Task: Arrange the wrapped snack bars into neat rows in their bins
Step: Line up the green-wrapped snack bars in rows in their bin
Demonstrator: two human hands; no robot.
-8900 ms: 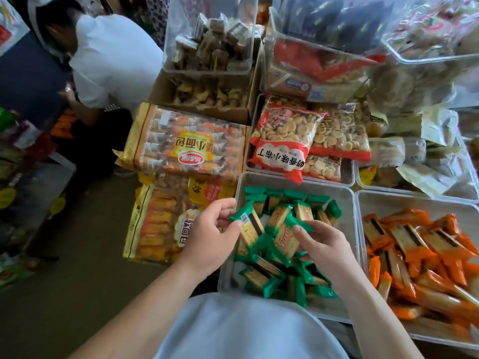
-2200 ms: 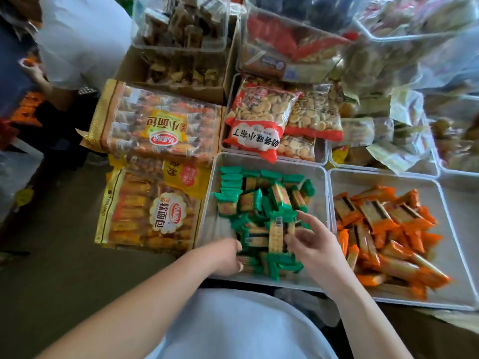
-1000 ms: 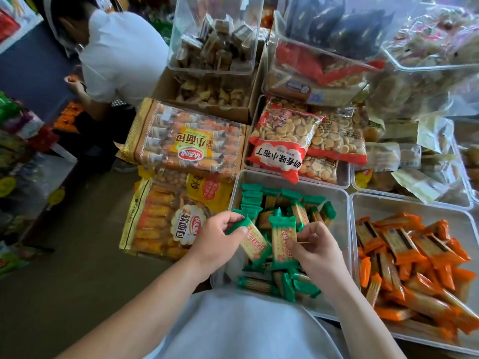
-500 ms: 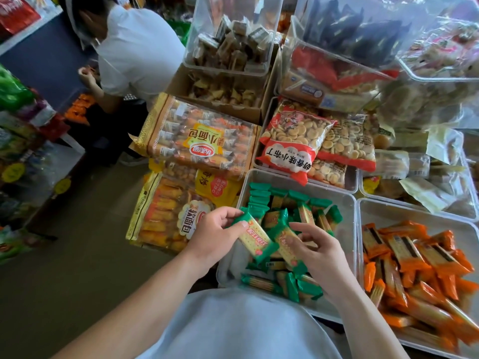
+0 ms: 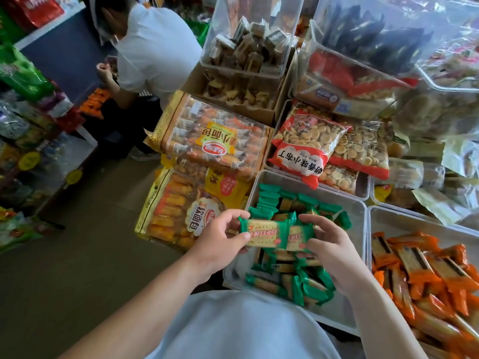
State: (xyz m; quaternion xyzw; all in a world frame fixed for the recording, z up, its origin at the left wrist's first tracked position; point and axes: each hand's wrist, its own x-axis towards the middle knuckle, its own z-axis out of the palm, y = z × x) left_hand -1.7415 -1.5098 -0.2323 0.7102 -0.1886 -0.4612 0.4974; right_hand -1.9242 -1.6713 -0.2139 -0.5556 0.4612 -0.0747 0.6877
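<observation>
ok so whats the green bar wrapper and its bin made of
Green snack bars: wrapper looks like thin glossy plastic film, going by the sheen, crimped ends and a clear panel showing the cracker. Bin: probably rigid clear plastic; its smooth walls are see-through.

**Crowded shop aisle in soft light**

A dull brown floor [image 5: 64, 268] runs up the left half. On its far left stands a low shelf [image 5: 51, 161] packed with bright packets [image 5: 23, 73], with round yellow tags [image 5: 74, 176] on its edge. Behind it rises a dark blue panel [image 5: 64, 53] with a white top edge. A person [image 5: 158, 50] in a white shirt bends beside it. Light is soft and even, glaring off clear tubs [image 5: 248, 35] stacked at the back
</observation>
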